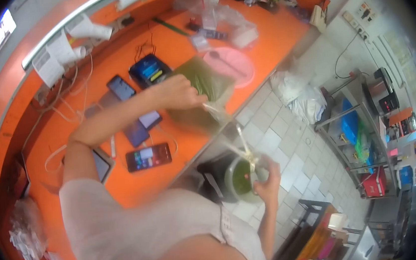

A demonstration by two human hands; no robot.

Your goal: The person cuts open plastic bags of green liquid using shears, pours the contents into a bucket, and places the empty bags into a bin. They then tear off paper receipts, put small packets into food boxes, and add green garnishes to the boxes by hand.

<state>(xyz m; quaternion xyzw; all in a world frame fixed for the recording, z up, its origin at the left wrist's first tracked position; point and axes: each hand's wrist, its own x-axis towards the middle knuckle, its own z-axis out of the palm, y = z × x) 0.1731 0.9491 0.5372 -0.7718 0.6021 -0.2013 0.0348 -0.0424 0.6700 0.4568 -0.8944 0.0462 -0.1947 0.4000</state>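
My left hand (182, 92) is closed in a fist over the orange counter, gripping one end of a pale stretched plastic strip (213, 110). The strip runs down to a yellowish-white gathered knot (250, 158) near my right hand (268, 178). My right hand is closed, thumb bent inward, at the side of a clear round container (241, 178) with green contents. It grips the gathered plastic there; exactly where its fingertips lie is blurred. A green translucent plastic bag (201, 83) lies on the counter beneath my left hand.
On the orange counter (184, 145) are a lit phone (149, 157), another phone (121, 87), a black payment terminal (150, 70) and a pink plate (229, 66) with a spoon. Cables trail at left. A metal shelf rack (351, 131) stands across the tiled floor (289, 137).
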